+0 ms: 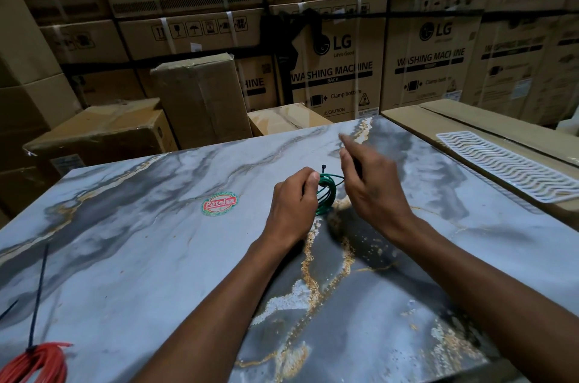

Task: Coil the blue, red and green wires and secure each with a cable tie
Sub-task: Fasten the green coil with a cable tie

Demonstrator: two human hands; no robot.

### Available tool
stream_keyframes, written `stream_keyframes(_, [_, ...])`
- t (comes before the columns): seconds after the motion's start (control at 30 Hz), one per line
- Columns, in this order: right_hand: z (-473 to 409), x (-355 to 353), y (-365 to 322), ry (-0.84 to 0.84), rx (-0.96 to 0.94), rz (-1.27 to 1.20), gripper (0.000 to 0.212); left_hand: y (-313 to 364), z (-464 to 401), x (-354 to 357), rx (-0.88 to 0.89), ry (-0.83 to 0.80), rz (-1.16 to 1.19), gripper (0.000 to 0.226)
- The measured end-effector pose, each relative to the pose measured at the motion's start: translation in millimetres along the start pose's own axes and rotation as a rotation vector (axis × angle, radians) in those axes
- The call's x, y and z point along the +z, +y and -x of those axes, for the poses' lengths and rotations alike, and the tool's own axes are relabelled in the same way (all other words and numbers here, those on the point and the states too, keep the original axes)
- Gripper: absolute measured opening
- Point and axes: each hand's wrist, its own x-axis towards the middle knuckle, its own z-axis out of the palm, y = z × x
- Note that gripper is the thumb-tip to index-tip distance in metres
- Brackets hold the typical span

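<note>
A coil of green wire (326, 193) is held above the marble-patterned table (156, 241), near its middle. My left hand (293, 202) grips the coil's left side. A black cable tie runs around the coil, its head (323, 167) sticking up just above the loops. My right hand (368, 182) is blurred beside the coil; its thumb and fingers pinch the tie's black tail. A red wire coil (40, 362) with a long black cable tie (39, 295) on it lies at the table's near left corner. No blue wire shows.
A round red-and-green sticker (219, 203) sits on the table left of my hands. A white wavy plastic grate (507, 166) lies on a flat carton to the right. Stacked cardboard boxes (338, 69) wall in the far side and left.
</note>
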Motion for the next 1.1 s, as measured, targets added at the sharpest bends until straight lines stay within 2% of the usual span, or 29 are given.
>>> stream_keyframes(0.17, [3, -1, 5, -0.072, -0.028, 0.044, 0.03, -1, 0, 0, -0.022, 0.009, 0.013, 0.03])
stream_keyframes(0.3, [1, -2, 7, -0.047, -0.044, 0.068, 0.025, -4, -2, -2, -0.064, 0.0, 0.069, 0.031])
stream_keyframes(0.5, [-3, -4, 15, -0.043, -0.187, 0.247, 0.015, -3, -1, 0, -0.027, -0.021, 0.078, 0.031])
stream_keyframes(0.63, [-6, -9, 14, -0.085, -0.223, 0.177, 0.016, -5, -1, 0, -0.009, -0.032, 0.092, 0.031])
stream_keyframes(0.8, [-5, -10, 12, -0.037, -0.164, 0.057, 0.017, -4, -2, -1, -0.029, -0.048, 0.162, 0.029])
stream_keyframes(1.1, [-4, -13, 8, -0.063, -0.174, 0.092, 0.011, -2, -1, -2, -0.023, -0.096, 0.243, 0.027])
